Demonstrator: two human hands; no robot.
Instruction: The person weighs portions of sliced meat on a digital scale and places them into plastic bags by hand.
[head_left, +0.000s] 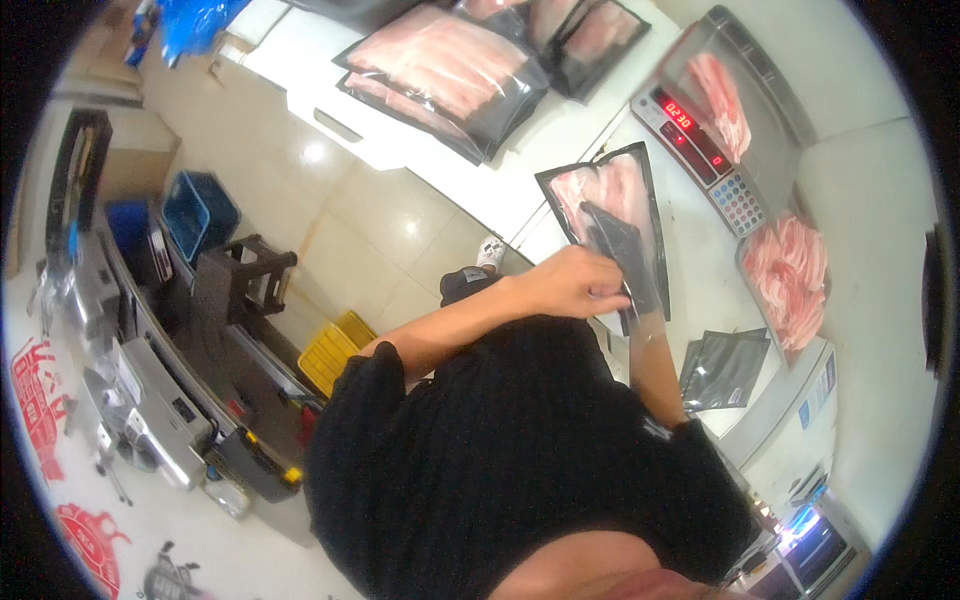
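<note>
My left hand [578,281] is closed, fingers curled at the side of clear plastic around my right wrist; what they pinch is too small to make out. My right hand [620,245] is under a dark covering that looks like a black glove, with the clear plastic below it. Its fingers are hard to tell apart. Beneath and beyond it lies a black-backed clear pack [628,180] of pale pink meat slices on the white table [530,215]. To the right, a flat stack of empty black-backed bags [725,368] lies by my right forearm.
A digital scale [690,135] at the far right bears meat slices [718,105]. Nearer stands a tray of sliced meat [785,275]. Filled meat packs [440,75] are piled at the far side. Left, on the floor, are a dark stool [240,275], blue crate [200,215] and yellow crate [335,355].
</note>
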